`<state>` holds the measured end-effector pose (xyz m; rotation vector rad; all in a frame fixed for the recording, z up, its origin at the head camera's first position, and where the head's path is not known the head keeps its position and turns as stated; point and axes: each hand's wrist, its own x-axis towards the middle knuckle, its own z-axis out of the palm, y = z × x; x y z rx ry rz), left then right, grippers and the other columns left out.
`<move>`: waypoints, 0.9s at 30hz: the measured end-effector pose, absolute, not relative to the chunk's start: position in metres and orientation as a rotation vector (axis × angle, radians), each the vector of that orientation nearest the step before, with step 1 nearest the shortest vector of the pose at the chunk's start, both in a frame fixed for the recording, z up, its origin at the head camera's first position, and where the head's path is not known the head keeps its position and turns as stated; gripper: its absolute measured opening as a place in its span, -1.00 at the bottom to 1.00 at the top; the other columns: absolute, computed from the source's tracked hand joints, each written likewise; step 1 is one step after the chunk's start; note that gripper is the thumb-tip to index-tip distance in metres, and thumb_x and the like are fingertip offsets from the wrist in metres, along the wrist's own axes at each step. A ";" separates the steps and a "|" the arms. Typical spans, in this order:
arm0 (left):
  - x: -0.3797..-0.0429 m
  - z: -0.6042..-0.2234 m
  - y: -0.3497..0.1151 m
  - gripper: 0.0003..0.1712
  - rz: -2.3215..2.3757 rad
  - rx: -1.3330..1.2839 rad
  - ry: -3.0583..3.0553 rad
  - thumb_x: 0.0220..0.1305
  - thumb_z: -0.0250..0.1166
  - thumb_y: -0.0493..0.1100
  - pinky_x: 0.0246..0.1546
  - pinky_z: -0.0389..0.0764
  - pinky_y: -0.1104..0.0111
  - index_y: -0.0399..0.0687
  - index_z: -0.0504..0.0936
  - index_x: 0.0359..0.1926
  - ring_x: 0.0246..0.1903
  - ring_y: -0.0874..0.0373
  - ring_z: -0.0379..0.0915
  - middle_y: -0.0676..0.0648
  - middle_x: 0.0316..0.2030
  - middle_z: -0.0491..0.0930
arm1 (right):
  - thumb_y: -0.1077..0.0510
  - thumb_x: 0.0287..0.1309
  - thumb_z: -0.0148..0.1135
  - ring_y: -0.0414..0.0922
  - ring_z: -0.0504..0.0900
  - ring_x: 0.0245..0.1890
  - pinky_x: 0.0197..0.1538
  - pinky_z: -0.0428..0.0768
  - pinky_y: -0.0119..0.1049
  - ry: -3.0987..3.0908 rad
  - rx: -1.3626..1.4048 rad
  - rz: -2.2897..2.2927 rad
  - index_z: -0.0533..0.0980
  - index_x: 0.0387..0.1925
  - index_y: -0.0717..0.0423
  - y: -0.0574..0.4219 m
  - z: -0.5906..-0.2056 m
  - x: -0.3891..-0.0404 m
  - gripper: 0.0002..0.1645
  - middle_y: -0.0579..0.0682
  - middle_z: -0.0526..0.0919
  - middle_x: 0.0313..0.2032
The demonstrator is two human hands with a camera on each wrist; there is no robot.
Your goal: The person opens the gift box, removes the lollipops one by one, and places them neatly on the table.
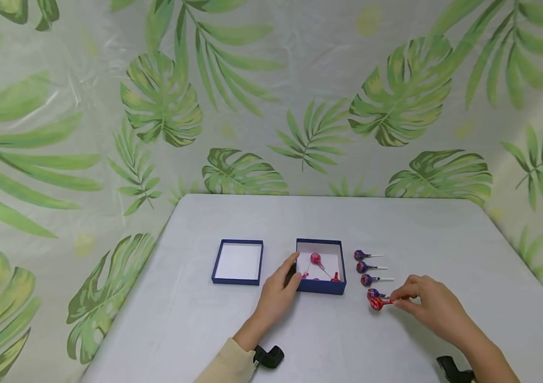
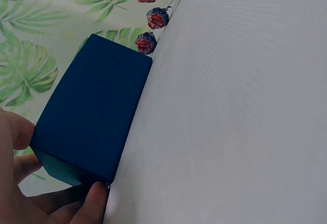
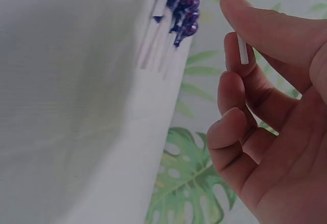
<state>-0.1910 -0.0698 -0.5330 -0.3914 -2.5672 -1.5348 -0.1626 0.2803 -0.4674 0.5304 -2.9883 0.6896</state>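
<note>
With thumb and index finger, my right hand (image 1: 427, 303) pinches the stick of a red-wrapped lollipop (image 1: 376, 304). In the right wrist view the white stick end (image 3: 242, 50) pokes out below the fingertips. In the head view the red candy overlaps the nearest of several purple-wrapped lollipops (image 1: 367, 279), laid in a column with sticks to the right. My left hand (image 1: 278, 295) grips the left side of an open blue box (image 1: 321, 286), fingers near its left rim and front corner. Inside the box lie a pink lollipop (image 1: 316, 259) and more red and pink candies, partly hidden by the front wall.
A blue-rimmed lid (image 1: 237, 282) with a white inside lies left of the box. Everything rests on a white table (image 1: 175, 319), whose back edge meets a leaf-patterned sheet (image 1: 310, 80). Each wrist carries a black camera, such as the left one (image 1: 269, 357).
</note>
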 end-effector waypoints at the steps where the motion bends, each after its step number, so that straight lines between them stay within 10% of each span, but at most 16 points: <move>1: -0.191 -0.533 -0.070 -0.40 -1.532 -0.388 -2.571 0.54 0.07 -0.07 0.40 0.26 0.11 0.23 0.26 0.53 0.43 0.11 0.17 0.08 0.45 0.26 | 0.05 0.09 0.50 -0.20 0.46 -0.33 -0.36 0.42 -0.33 -3.004 0.529 0.689 0.75 -0.36 -0.24 0.281 -0.469 -0.163 -0.93 -0.42 0.55 -0.38; 27: -0.189 -0.531 -0.071 -0.41 -1.507 -0.383 -2.572 0.54 0.05 0.04 0.40 0.26 0.13 0.23 0.28 0.52 0.41 0.09 0.20 0.03 0.43 0.31 | 0.10 0.08 0.50 -0.24 0.51 -0.37 -0.29 0.55 -0.16 -3.185 0.475 0.637 0.70 -0.37 -0.21 0.290 -0.500 -0.172 -0.89 -0.30 0.58 -0.40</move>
